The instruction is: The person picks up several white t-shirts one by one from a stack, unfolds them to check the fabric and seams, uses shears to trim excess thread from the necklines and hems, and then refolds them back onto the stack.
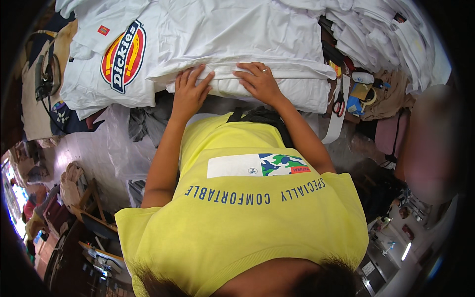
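Note:
A white T-shirt [237, 34] lies spread over a stack of white garments on the table in front of me. Its near edge forms a folded, layered band of cloth. My left hand [192, 90] rests on this edge, fingers apart and pointing away from me. To its right, my right hand [259, 82], with a ring on one finger, lies on the same edge with its fingers stretched out. Both hands press the cloth flat and grasp nothing that I can see. Left of them is a white shirt [89, 81] with a large red, yellow and dark blue print.
Scissors [339, 106] hang by the table's right edge, near a tape roll [370, 96] and brown cloth [391, 101]. A heap of white garments [368, 37] fills the far right. An iron [47, 74] stands far left. A wooden chair [91, 198] is behind on the left.

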Demonstrator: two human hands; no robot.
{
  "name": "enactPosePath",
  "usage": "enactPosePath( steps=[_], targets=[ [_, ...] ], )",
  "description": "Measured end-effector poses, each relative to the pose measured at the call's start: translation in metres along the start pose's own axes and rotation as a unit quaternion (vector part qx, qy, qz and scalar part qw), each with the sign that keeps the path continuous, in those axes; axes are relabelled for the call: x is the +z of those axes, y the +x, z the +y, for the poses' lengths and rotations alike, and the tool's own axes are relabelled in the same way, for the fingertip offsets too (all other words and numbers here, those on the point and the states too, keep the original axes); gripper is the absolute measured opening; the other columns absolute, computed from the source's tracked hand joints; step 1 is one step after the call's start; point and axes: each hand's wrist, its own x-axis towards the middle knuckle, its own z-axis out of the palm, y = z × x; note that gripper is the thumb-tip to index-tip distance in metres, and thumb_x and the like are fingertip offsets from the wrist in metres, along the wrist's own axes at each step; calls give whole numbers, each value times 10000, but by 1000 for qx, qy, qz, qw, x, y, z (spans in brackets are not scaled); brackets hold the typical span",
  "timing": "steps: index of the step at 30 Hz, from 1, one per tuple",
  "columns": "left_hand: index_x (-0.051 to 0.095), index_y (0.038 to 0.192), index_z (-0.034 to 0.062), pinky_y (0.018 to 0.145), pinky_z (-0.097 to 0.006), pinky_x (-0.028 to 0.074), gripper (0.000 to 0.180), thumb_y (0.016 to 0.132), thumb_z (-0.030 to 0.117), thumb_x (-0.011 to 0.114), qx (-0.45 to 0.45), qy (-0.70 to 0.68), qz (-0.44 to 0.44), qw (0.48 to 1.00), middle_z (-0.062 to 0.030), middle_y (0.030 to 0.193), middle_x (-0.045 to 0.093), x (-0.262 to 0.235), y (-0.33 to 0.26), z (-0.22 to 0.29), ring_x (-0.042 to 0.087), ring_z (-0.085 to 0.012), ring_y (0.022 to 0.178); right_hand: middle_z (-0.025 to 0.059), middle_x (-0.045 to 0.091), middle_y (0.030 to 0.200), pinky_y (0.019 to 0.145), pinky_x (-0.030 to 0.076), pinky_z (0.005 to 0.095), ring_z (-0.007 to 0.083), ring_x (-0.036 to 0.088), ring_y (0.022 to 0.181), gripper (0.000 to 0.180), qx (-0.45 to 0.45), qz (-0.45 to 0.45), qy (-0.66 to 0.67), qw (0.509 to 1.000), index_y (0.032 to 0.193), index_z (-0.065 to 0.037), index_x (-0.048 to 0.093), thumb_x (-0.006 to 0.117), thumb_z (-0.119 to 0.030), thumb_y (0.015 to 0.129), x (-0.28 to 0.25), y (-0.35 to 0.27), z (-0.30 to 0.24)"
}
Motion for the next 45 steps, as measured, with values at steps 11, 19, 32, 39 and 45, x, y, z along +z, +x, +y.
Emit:
enactPosePath(
  steps=[11,19,32,39,45],
  targets=[
    [619,1036,193,948,-483,262,261,777,221,609,-41,-52,26,997,-98,1214,451,2,3,2,393,-323,1111,-17,540,1095,827,367,356,209,475,975,223,41,3,25,999,994,-164,611,600,-192,773,3,5,0],
    [625,932,144,865,-479,262,176,780,230,614,-108,-13,28,994,-1,1008,551,3,26,2,471,-229,965,1,536,897,804,323,372,201,483,879,204,90,57,-16,994,944,-149,600,615,-183,744,3,27,-8],
    [655,867,170,703,-312,389,321,601,-7,631,2,-17,57,998,28,867,571,7,-15,-2,517,-201,797,-22,457,715,744,358,321,131,480,701,106,-119,54,-137,982,786,-164,546,545,-117,691,6,-2,-1],
    [647,870,181,678,-306,379,270,636,48,622,15,26,85,996,37,853,584,1,-16,-3,539,-169,762,-30,483,745,739,368,327,135,499,732,88,-128,59,-135,981,775,-163,562,564,-135,691,9,-3,1],
    [612,937,114,690,-331,402,215,726,81,629,-7,42,48,998,-64,837,602,-51,-5,-53,561,-244,749,25,591,794,756,383,364,193,549,784,90,97,99,56,989,825,-116,622,616,-153,744,1,9,27]
  ],
)
